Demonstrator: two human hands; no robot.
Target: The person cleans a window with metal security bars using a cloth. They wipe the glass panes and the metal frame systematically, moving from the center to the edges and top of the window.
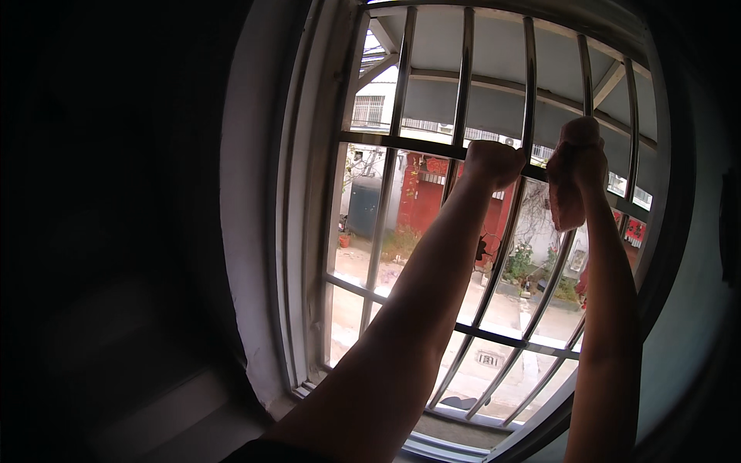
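Observation:
Metal security bars (463, 75) cross a window in front of me, upright tubes joined by horizontal rails. My left hand (494, 165) is raised and closed round the upper horizontal rail (399, 142), between two uprights. To its right, my right hand (589, 165) holds a pinkish cloth (566, 199) against an upright bar, close to where it meets the same rail. Part of the cloth bulges above the hand and part hangs below it. Both forearms reach up from the bottom of the view.
The pale window frame (295, 231) and wall edge stand at the left, a dark frame edge (674, 231) at the right. The window sill track (451, 448) lies below. Outside are a red gate (425, 199), a dark tank (363, 208), plants and an awning overhead (434, 46).

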